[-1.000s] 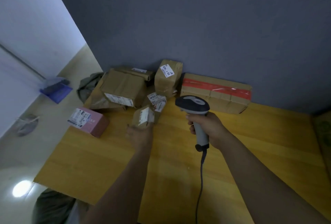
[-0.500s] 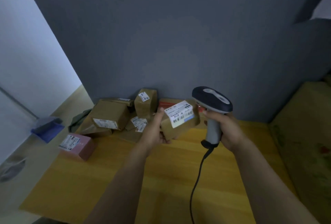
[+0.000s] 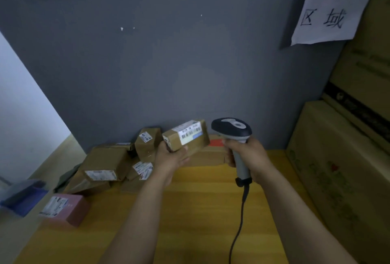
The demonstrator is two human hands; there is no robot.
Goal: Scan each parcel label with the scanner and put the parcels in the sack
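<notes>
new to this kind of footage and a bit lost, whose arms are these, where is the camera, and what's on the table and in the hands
No machine here: these are a person's two bare arms, filmed by one wide-angle camera worn on their head, looking forward and down. The left hand holds a brown parcel above the yellow table, its white label toward the camera. The right hand grips a barcode scanner by its handle; its cable hangs down. On the table lie a pile of brown parcels against the grey wall and a pink box near the left edge. Big cartons stand at the right.
</notes>
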